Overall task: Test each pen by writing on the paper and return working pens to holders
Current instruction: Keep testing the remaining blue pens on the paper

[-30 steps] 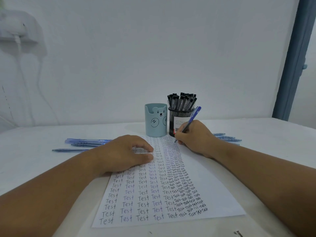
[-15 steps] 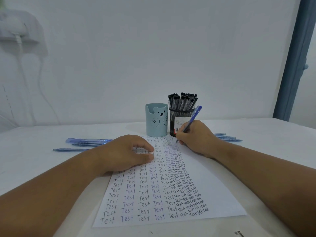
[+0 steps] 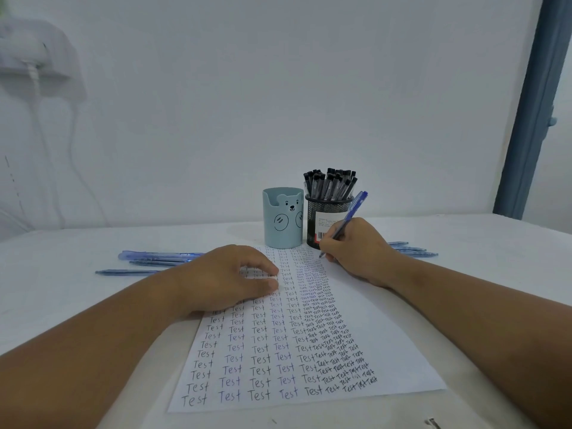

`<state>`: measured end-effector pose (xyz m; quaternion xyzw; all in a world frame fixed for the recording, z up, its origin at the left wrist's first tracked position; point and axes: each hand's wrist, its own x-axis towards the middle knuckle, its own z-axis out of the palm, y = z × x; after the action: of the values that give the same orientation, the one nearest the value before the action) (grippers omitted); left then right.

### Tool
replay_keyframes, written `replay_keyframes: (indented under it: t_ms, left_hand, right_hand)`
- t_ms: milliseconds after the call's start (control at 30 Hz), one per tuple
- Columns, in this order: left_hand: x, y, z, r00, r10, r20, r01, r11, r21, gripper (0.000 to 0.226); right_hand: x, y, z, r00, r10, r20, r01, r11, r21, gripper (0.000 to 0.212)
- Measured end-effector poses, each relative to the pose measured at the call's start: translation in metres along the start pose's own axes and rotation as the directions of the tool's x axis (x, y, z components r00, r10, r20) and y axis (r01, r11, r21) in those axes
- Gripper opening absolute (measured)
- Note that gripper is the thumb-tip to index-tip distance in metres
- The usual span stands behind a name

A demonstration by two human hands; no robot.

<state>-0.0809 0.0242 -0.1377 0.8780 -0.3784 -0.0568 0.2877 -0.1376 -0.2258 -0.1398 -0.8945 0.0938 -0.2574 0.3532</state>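
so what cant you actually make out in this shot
Head view only:
- Inside of the bear holder: its wall hides any pens.
- Pen tip's contact with the paper: too small; right hand covers the fresh writing.
- Blue pens at right: partly behind that hand.
- Mesh holder label: too small.

Far of the paper (image 3: 387, 345), two holders block the way: the bear cup (image 3: 283, 216) and the mesh cup (image 3: 325, 219), nearly touching. Loose pens lie left (image 3: 161, 258) and right (image 3: 411, 250). The table's (image 3: 55, 292) near-left and far-right stretches give open passage.
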Motion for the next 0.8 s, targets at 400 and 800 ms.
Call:
replay_keyframes:
  t_ms: [400,800]
  left_hand:
    - [0.0001,-0.0008,-0.0002,1.000,0.001,0.004,-0.001,1.000,0.000,0.035]
    - [-0.0005,0.0000,-0.0002,1.000,-0.003,0.009,0.003,1.000,0.000,0.040]
  right_hand:
    - [0.0017,0.0002,0.0005,1.000,-0.008,0.007,0.009,1.000,-0.028,0.026]
    - [0.0029,0.0016,0.0006,1.000,0.010,0.005,-0.010,0.999,-0.046,0.026]
